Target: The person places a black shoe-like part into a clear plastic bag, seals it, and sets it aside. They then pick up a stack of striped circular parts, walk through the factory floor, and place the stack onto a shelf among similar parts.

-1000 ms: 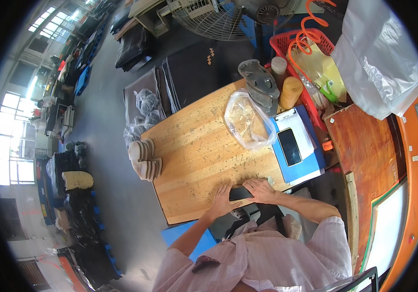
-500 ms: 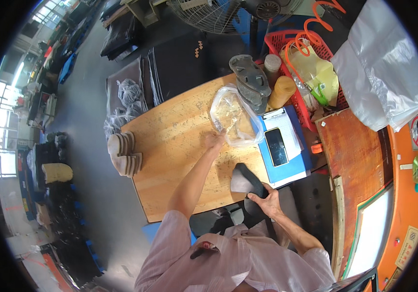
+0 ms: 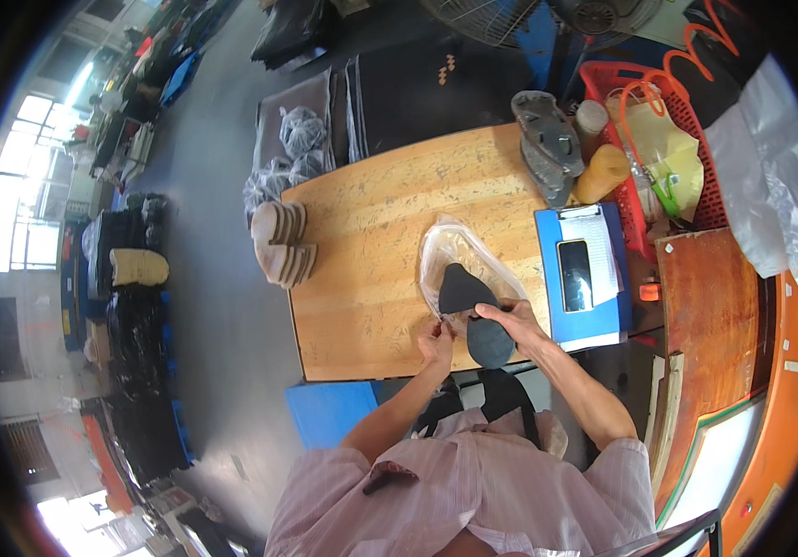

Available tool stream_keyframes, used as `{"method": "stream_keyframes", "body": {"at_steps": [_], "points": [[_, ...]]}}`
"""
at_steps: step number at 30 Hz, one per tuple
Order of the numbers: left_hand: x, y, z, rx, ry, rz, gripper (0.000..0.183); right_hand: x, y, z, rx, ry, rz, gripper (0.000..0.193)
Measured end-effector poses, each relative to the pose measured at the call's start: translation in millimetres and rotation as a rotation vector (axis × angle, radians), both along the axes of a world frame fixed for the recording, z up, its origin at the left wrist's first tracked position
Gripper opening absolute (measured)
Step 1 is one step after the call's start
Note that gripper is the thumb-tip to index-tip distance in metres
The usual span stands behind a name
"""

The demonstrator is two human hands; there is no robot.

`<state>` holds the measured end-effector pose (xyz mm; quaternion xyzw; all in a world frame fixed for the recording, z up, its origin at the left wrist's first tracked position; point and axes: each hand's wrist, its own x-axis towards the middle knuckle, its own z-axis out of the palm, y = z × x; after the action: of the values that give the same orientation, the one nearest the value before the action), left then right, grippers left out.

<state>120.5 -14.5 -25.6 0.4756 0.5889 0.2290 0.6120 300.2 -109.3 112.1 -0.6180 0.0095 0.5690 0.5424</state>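
Note:
Near the front edge of the wooden table, my right hand (image 3: 515, 325) grips a pair of dark insoles (image 3: 491, 345), thumb on top. One points away from me and the other toward me, with their ends overlapping under my fingers. Beneath them a clear plastic bag (image 3: 445, 232) lies spread on the table. My left hand (image 3: 436, 342) pinches the bag's near edge, left of the insoles. The bag's mouth is partly hidden by the insoles and hands, so I cannot tell whether they are inside it.
Stacked beige-grey insoles (image 3: 278, 243) stand at the table's (image 3: 362, 306) left edge. On the right lies a blue clipboard (image 3: 552, 251) with a phone (image 3: 574, 276). Behind it are grey sole-shaped moulds (image 3: 547, 148), two jars and a red basket (image 3: 635, 227). A fan (image 3: 594, 14) stands beyond.
The plastic bag has been drawn toward me with my left hand. My right hand has brought the insoles over it, turning their dark faces up. The view has shifted.

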Motion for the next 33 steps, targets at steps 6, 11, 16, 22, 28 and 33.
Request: {"method": "stream_keyframes", "body": {"at_steps": [6,11,16,22,28,33], "points": [[-34.5,-23.3,-1.1,-0.033,-0.012,0.081,0.013,-8.4,38.1,-28.8,-0.012,-0.070,0.142,0.058],[-42.4,-34.4,-0.7,-0.191,-0.163,0.167,0.013,-17.5,37.2,-49.0,0.033,-0.186,0.156,0.061],[-43.2,-41.1,-2.6,-0.204,-0.147,0.124,0.013,-18.3,32.7,-78.4,-0.156,-0.256,0.185,0.066],[-57.4,-31.1,9.4,-0.309,-0.118,0.077,0.015,-4.2,44.6,-88.3,-0.098,-0.305,0.299,0.072],[-45.1,64.9,14.5,0.459,0.182,-0.237,0.028,-24.0,23.0,-57.0,-0.086,-1.188,0.108,0.041],[23.8,143.5,-6.6,0.593,0.148,-0.427,0.040,-42.6,-30.6,-69.5,-0.287,-0.946,-0.203,0.040]]}}
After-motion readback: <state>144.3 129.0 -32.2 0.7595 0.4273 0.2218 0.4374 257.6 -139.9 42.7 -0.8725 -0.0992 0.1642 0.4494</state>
